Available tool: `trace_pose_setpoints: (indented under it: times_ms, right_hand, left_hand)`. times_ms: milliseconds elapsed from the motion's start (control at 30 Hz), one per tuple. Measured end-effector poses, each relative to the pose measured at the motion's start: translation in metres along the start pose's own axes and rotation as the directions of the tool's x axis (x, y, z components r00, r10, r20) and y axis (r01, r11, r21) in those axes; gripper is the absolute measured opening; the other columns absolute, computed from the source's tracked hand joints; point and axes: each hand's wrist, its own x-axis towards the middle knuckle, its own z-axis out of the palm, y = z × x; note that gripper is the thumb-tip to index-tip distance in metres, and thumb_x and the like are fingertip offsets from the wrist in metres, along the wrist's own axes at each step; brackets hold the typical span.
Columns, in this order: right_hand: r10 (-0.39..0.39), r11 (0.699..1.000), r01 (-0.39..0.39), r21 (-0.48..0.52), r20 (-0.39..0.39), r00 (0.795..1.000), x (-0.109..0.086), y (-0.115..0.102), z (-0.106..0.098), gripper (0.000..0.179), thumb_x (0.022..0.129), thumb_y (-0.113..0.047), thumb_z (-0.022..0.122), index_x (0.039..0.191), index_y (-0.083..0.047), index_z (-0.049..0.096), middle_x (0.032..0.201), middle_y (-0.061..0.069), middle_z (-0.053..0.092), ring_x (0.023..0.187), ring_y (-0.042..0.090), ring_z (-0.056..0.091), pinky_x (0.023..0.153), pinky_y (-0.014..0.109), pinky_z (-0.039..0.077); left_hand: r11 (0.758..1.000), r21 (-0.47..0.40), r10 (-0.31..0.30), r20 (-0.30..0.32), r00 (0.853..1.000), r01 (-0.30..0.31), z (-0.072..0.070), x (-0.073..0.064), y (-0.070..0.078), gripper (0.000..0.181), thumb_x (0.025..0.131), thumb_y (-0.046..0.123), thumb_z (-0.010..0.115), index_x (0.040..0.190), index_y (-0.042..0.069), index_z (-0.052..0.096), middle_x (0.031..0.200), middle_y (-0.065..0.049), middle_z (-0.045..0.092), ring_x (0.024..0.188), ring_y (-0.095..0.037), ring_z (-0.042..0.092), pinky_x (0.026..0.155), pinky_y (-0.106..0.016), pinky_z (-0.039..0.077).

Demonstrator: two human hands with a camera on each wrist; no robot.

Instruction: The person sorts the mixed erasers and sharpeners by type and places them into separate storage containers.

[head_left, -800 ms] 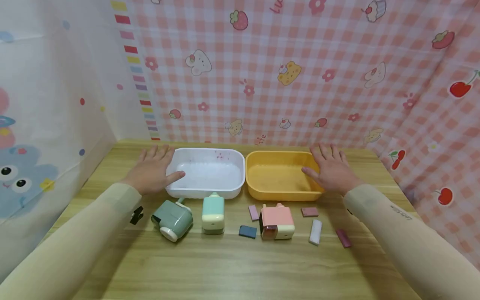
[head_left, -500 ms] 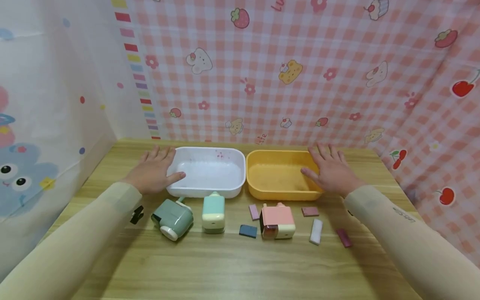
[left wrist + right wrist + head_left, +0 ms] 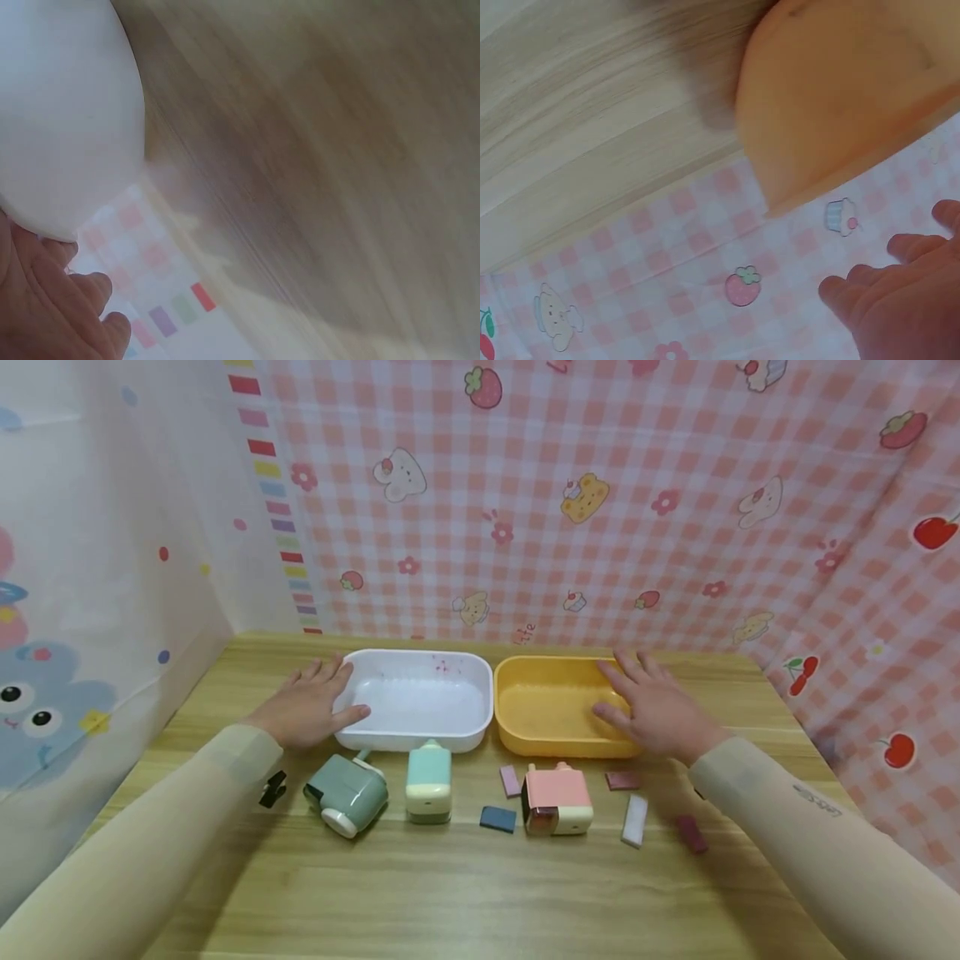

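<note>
My left hand [image 3: 303, 706], fingers spread and straight, is at the left end of a white plastic tray [image 3: 412, 743]. Its thumb reaches over the rim; in the left wrist view the fingertips are right by the tray's edge [image 3: 112, 97]. Over the right end of a yellow tray [image 3: 566, 748] my right hand [image 3: 660, 706] is spread flat, holding nothing. The right wrist view has its fingers apart beside the yellow tray's wall [image 3: 810, 112]. In front of the trays stand a grey-green crank pencil sharpener [image 3: 348, 793], a mint one [image 3: 429, 783] and a pink one [image 3: 557, 797].
Small rectangular blocks lie around the pink sharpener: lilac [image 3: 510, 781], dark blue [image 3: 498, 818], dusty pink [image 3: 623, 780], white [image 3: 634, 821] and maroon [image 3: 692, 833]. A checked cloth [image 3: 525, 527] hangs behind the wooden table [image 3: 450, 893]. White printed cloth [image 3: 135, 577] hangs at left.
My right hand has shifted a little left, further over the yellow tray. The left hand stays by the white tray, and the sharpeners and blocks have not been moved.
</note>
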Motion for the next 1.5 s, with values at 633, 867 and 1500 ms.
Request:
trace_pose_setpoints:
  times_ms: [633, 867, 1500]
  right_hand:
    - [-0.410, 0.911, 0.411, 0.032, -0.034, 0.911, -0.043, -0.053, 0.011, 0.056, 0.104, -0.045, 0.064, 0.154, -0.022, 0.056, 0.165, 0.008, 0.046, 0.153, 0.042, 0.041, 0.123, 0.062, 0.035]
    - [-0.487, 0.873, 0.487, -0.022, -0.012, 0.873, -0.053, -0.064, 0.021, 0.057, 0.105, -0.053, 0.058, 0.155, -0.025, 0.055, 0.164, 0.008, 0.048, 0.152, 0.040, 0.044, 0.123, 0.059, 0.038]
    - [-0.502, 0.865, 0.502, 0.004, 0.037, 0.864, -0.061, -0.071, 0.036, 0.057, 0.101, -0.048, 0.068, 0.155, -0.033, 0.055, 0.164, 0.006, 0.049, 0.150, 0.035, 0.048, 0.122, 0.055, 0.040]
  left_hand:
    - [1.000, 0.008, -0.017, 0.033, 0.999, 0.016, -0.003, -0.001, 0.005, 0.091, 0.108, 0.064, 0.038, 0.168, 0.001, 0.012, 0.176, -0.025, -0.001, 0.159, -0.056, 0.005, 0.128, -0.071, 0.007]
    - [1.000, 0.000, -0.006, 0.032, 0.999, 0.006, -0.002, -0.002, 0.005, 0.089, 0.109, 0.062, 0.038, 0.168, 0.000, 0.013, 0.176, -0.025, -0.002, 0.159, -0.056, 0.007, 0.127, -0.071, 0.009]
    - [1.000, -0.021, -0.003, 0.034, 0.999, 0.004, -0.002, -0.003, 0.004, 0.096, 0.105, 0.074, 0.027, 0.168, 0.003, 0.012, 0.176, -0.024, -0.004, 0.160, -0.054, 0.007, 0.128, -0.071, 0.009]
